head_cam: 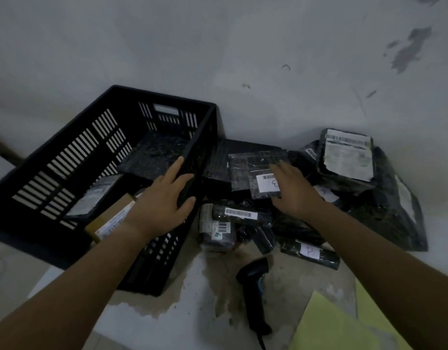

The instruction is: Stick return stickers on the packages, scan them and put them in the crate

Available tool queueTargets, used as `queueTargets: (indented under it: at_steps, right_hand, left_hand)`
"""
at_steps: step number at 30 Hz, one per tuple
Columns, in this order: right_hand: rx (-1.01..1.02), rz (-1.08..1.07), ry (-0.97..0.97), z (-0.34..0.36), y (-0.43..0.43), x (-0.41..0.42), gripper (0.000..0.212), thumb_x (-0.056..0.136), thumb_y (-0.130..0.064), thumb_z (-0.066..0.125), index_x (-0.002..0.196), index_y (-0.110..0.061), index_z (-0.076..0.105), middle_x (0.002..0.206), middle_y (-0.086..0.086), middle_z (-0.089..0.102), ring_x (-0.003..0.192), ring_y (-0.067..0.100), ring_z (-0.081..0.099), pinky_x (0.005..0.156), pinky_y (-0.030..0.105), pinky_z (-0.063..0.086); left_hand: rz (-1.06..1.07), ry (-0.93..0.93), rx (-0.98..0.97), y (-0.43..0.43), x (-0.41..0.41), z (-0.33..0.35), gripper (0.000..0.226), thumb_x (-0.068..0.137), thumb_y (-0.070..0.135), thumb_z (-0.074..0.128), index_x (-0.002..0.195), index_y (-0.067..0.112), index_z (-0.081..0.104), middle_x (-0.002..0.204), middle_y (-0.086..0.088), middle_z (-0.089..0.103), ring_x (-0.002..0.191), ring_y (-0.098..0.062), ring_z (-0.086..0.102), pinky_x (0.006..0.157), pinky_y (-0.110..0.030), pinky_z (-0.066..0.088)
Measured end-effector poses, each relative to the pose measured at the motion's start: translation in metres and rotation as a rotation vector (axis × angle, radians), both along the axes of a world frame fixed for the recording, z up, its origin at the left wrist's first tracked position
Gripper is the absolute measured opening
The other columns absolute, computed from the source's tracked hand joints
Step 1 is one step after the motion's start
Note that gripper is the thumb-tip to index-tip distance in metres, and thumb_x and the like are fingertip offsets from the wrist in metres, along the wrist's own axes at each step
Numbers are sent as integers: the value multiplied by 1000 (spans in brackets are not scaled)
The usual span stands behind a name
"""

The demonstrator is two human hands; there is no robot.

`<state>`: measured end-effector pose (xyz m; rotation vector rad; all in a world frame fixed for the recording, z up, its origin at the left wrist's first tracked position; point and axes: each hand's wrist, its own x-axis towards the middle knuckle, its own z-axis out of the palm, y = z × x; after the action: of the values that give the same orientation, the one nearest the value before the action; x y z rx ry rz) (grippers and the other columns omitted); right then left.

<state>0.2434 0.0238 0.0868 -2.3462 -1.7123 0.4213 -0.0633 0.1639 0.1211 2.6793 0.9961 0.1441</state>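
Our right hand (291, 188), fingers spread, touches a labelled package (250, 170) on the pile (374, 213) beside the crate (66, 173). Our left hand (167, 198) rests open on the crate's wall. We're likely choosing the next package: grip it, then scan.

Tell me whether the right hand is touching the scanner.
Apart. The head view shows the right hand over the packages, while the scanner lies nearer the person, with packages between them.
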Motion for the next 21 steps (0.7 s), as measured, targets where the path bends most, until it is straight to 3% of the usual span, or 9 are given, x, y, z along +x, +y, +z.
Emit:
queueTargets:
  at_steps: [2,5,11,16,21]
  right_hand:
    - [-58,34,-70,1,11,2,96,84,-24,70,158,-15,9,162,17,15,147,37,16,117,48,26]
    - [-166,92,-159,6,24,4,104,81,-25,72,158,-15,3,160,13,20,144,35,21,118,43,26]
    - [-138,56,-211,10,25,-2,104,75,-34,78,156,-16,16,147,10,40,133,30,36,113,38,31]
    - [132,-37,6,37,1,-37,103,71,-46,83,153,-20,27,143,5,39,126,24,44,104,37,42]
    - [316,-161,240,54,-45,-100,96,64,-60,81,144,-31,35,128,-7,41,111,10,47,91,26,48]
  left_hand:
    - [3,-33,0,0,0,-2,75,92,70,33,155,28,36,171,16,-8,145,-30,35,103,-44,48]
    - [-2,-68,-26,-1,-1,-4,66,99,62,46,155,29,37,171,16,-9,145,-28,34,102,-41,47]
    - [-30,-104,-55,2,-3,-5,67,96,60,53,154,29,38,171,14,-9,147,-28,32,104,-43,47]
    - [-41,-122,4,4,-3,-10,75,91,71,44,152,29,42,172,9,-3,140,-27,42,104,-41,46]
    - [-57,-192,107,4,-4,-14,68,92,69,39,135,22,62,165,-5,33,148,-29,35,123,-46,25]
